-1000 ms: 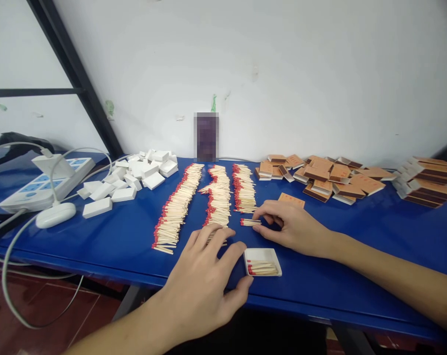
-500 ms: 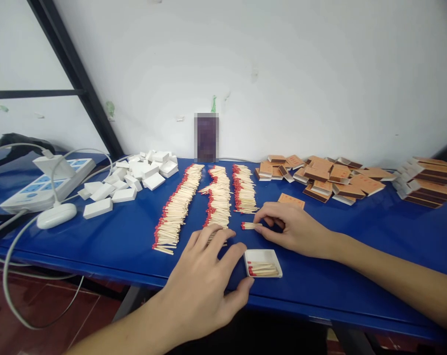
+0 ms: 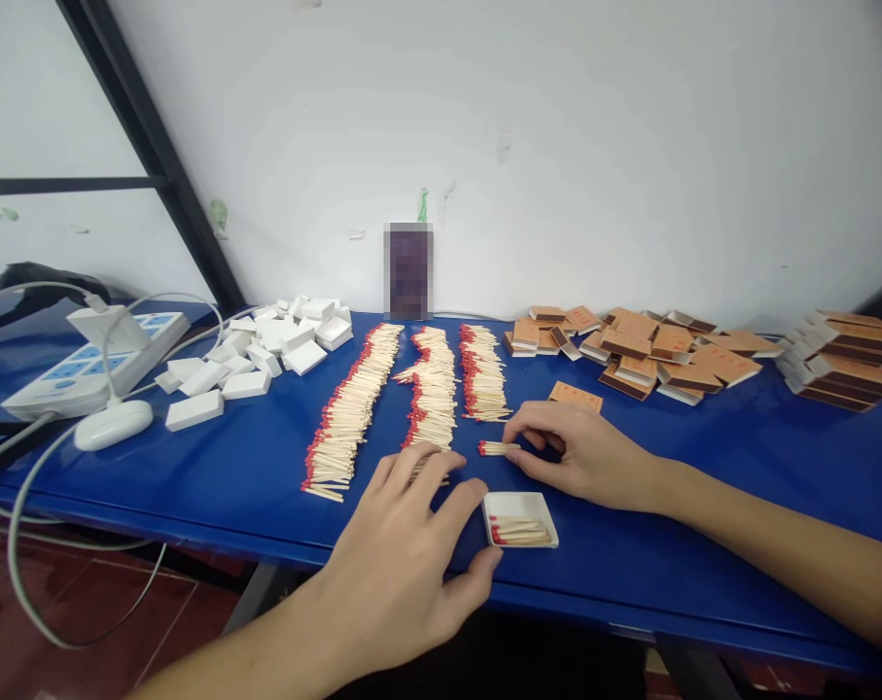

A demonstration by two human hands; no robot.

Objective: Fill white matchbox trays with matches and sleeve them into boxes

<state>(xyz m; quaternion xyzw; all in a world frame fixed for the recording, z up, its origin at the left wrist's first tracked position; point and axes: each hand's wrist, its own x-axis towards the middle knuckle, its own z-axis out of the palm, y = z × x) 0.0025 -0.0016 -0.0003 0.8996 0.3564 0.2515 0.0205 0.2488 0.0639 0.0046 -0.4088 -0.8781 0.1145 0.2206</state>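
A small white matchbox tray lies near the table's front edge with several red-tipped matches along its near side. My left hand has thumb and index finger at the tray's left corners, holding it; the other fingers spread over the near end of the middle match row. My right hand pinches a few matches between thumb and fingers, just above the table behind the tray, red heads pointing left. Beyond are three rows of matches: left row, middle row and right row.
White trays are heaped at the back left, beside a power strip, a white plug-like device and cables. Orange matchbox sleeves lie back right, with stacked sleeves farther right. A pixelated dark object stands against the wall.
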